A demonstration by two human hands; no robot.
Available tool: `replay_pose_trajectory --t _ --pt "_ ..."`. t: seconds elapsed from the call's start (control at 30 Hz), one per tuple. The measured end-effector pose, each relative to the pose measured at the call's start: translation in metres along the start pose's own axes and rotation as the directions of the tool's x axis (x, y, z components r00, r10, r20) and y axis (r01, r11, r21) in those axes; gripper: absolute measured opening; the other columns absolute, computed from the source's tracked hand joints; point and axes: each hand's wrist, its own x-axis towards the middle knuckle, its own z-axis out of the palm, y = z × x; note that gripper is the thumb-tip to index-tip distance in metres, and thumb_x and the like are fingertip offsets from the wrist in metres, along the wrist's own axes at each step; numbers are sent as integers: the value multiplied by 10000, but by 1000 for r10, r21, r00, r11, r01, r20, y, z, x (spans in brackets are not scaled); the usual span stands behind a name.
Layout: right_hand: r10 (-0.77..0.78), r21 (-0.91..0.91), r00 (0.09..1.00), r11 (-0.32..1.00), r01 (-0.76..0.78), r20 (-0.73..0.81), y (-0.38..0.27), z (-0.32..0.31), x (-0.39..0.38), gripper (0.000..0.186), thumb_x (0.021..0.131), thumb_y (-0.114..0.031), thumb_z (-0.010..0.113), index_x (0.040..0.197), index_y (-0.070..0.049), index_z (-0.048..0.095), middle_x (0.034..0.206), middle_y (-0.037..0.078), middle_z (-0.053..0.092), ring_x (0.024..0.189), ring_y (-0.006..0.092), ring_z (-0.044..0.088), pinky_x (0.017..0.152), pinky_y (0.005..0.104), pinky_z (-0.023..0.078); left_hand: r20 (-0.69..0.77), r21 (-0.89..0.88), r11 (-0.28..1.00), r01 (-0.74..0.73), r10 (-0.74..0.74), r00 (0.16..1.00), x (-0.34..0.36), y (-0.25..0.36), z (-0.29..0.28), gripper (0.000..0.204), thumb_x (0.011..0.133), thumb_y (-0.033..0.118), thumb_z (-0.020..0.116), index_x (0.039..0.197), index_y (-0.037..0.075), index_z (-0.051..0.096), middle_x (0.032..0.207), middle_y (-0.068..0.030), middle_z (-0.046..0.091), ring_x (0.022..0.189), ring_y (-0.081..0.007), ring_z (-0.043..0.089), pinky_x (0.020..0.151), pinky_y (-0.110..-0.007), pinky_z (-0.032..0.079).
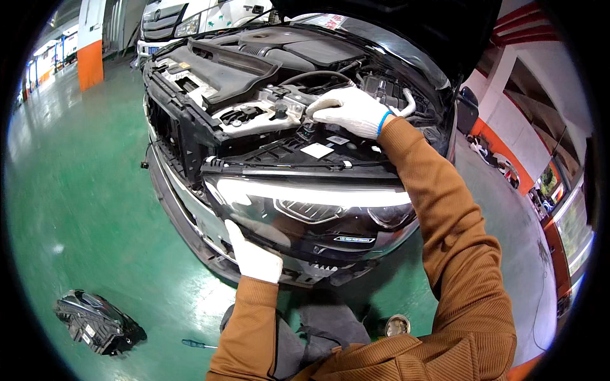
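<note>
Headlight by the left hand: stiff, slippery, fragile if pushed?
The headlight is probably stiff: its shell holds a smooth curve. It may slip under the gloved left hand, since its front looks glossy. That front, clear enough to show lamp parts inside, could scratch.

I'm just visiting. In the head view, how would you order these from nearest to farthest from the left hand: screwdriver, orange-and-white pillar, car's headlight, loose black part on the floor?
From the left hand:
1. Headlight: right beside it, on the car.
2. Screwdriver: floor, lower left.
3. Loose black part: floor, farther left.
4. Pillar: far background, upper left.
</note>
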Motion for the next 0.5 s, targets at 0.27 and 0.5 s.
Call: replay_pose_trajectory --t 0.27,0.5 --pt "-29 22 999 999 30 -41 7 0 1 303 990 -212 648 1222 -68 779 1211 135 768 1154 266 706 1053 361 525 44 -3 1000 -16 16 999 14 -2 -19 565 1039 664 530 1499 335 544 1543 50 508 1441 -184 430 1254 -467 299" --pt "-53 10 998 998 54 -45 8 1 -5 319 953 -226 649 1199 -73 783 1191 150 767 1133 287 709 1036 371 526 99 -40 996 78 -73 992 7 -1 -16 442 1058 635 522 1406 381 619 1455 121 568 1290 -125 506 1145 -401 389"
